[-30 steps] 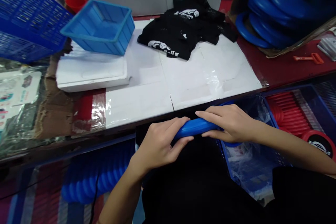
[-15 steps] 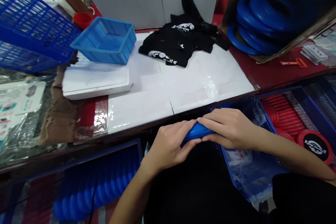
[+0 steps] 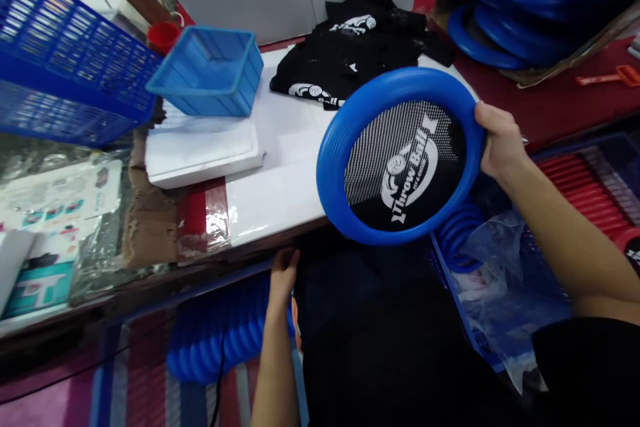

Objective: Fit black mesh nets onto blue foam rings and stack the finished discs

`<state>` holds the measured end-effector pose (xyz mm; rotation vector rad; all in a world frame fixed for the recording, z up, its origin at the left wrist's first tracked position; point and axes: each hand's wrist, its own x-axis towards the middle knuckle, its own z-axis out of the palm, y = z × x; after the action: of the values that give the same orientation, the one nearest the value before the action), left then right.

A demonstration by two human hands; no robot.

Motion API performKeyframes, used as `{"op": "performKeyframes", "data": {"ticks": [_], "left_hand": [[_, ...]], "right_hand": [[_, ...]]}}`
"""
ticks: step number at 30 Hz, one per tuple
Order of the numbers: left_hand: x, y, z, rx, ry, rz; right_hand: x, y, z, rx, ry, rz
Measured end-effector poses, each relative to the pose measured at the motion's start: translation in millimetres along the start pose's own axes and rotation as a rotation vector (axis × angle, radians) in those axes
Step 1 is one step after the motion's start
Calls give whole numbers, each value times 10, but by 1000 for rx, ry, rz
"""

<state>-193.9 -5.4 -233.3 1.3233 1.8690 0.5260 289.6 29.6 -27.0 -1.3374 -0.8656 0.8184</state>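
Right hand (image 3: 500, 140) is closed on the rim of a blue ring disc (image 3: 400, 157) with black mesh, held tilted at frame centre above the white tabletop (image 3: 280, 193). Left hand (image 3: 283, 273), lower centre, is lowered beside stacked blue rings (image 3: 220, 333); its grip cannot be told.

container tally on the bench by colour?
Dark blue lattice plastic basket: 1
Light blue solid-walled plastic tub: 1
Small red plastic cup: 1
Total: 3
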Motion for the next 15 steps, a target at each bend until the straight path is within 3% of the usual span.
{"op": "performKeyframes", "data": {"ticks": [3,5,10,15], "left_hand": [[91,66,291,52,108,8],[90,140,369,116,126,28],[105,288,404,338,9,119],[328,444,603,346,7,149]], "right_hand": [[130,186,112,191,-14,123],[142,233,140,211,-13,175],[113,215,161,204,-53,231],[122,199,206,220,-69,308]]}}
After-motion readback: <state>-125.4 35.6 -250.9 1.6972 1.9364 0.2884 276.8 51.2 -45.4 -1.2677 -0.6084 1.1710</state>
